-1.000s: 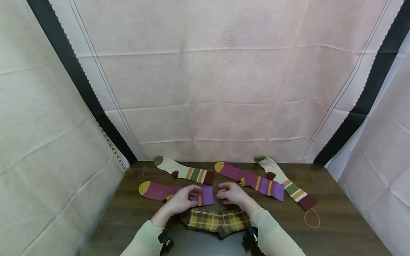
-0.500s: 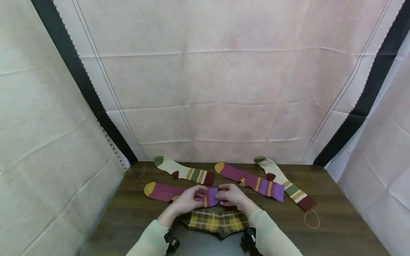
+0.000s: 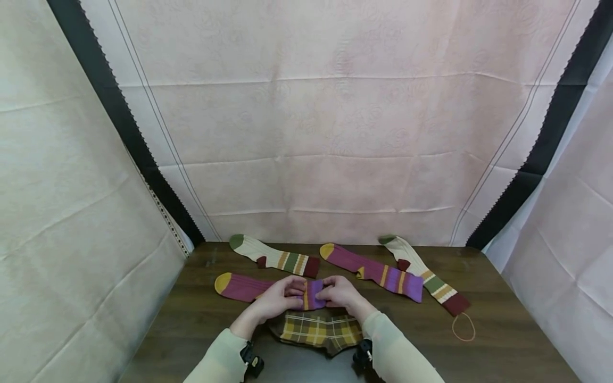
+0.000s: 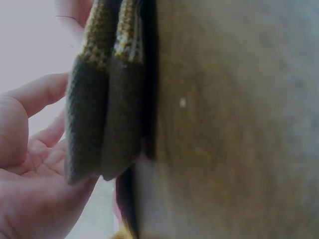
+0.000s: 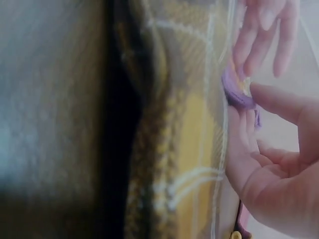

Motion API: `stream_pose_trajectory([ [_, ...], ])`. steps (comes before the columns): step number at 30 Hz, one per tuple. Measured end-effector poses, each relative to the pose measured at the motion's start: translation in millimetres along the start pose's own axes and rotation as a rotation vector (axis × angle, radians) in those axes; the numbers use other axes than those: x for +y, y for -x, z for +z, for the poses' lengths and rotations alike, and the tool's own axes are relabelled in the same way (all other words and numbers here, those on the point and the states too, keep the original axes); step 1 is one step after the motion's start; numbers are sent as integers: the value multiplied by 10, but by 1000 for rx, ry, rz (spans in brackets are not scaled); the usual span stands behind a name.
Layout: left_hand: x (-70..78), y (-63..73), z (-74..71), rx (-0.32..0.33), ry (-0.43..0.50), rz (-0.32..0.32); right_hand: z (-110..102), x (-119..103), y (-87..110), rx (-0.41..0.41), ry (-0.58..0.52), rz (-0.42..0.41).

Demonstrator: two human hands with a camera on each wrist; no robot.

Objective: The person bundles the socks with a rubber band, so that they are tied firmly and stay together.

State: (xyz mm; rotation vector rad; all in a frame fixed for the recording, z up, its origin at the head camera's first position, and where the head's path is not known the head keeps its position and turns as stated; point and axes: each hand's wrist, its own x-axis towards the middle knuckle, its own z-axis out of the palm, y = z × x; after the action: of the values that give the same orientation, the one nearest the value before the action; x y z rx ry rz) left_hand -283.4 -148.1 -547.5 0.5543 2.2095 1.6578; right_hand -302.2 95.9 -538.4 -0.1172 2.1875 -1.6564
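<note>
- In your right hand (image 3: pixel 342 292), the fingers pinched the cuff of a purple sock (image 3: pixel 239 287) just beyond the plaid socks (image 3: pixel 318 331).
- Your left hand (image 3: pixel 273 300) had its fingers bent over that cuff; whether they pinched it could not be told.
- Farther beyond the plaid socks lay a white striped sock (image 3: pixel 275 257).
- Beyond them rightward, another purple sock (image 3: pixel 351 259) met another striped sock (image 3: pixel 413 256) on the counter (image 3: pixel 191 324).

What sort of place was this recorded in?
Probably a makeshift recording booth, though nothing confirms that: pale, creased fabric sheets enclose the back and both sides, a dark wood-look table has patterned socks laid out on it, and black devices sit at both wrists.
</note>
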Motion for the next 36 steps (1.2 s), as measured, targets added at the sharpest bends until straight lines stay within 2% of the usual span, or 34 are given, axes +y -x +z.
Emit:
stream_pose_trajectory([
  [3, 10, 11, -14, -1, -7, 11, 13, 14, -18, 29, 59, 10],
  [6, 9, 74, -92, 32, -28, 17, 41, 6, -24, 45, 104, 7],
  [12, -34, 312, -439, 169, -101, 21, 105, -47, -12, 54, 149, -19],
  [17, -98, 533, -732, 284, -112, 17, 119, -59, -10, 49, 168, -2],
  [21, -145, 659, -954, 428, -175, -23, 102, -35, -25, 36, 170, 10],
  [24, -205, 730, -1136, 539, -255, -80, 96, -9, -36, 24, 157, 14],
  [27, -283, 787, -1311, 605, -306, -138, 86, 6, -36, 18, 141, 8],
  [31, -381, 840, -1472, 610, -291, -204, 74, 11, -37, 13, 130, -4],
  [36, -430, 861, -1535, 577, -226, -249, 80, 9, -29, 8, 127, -15],
])
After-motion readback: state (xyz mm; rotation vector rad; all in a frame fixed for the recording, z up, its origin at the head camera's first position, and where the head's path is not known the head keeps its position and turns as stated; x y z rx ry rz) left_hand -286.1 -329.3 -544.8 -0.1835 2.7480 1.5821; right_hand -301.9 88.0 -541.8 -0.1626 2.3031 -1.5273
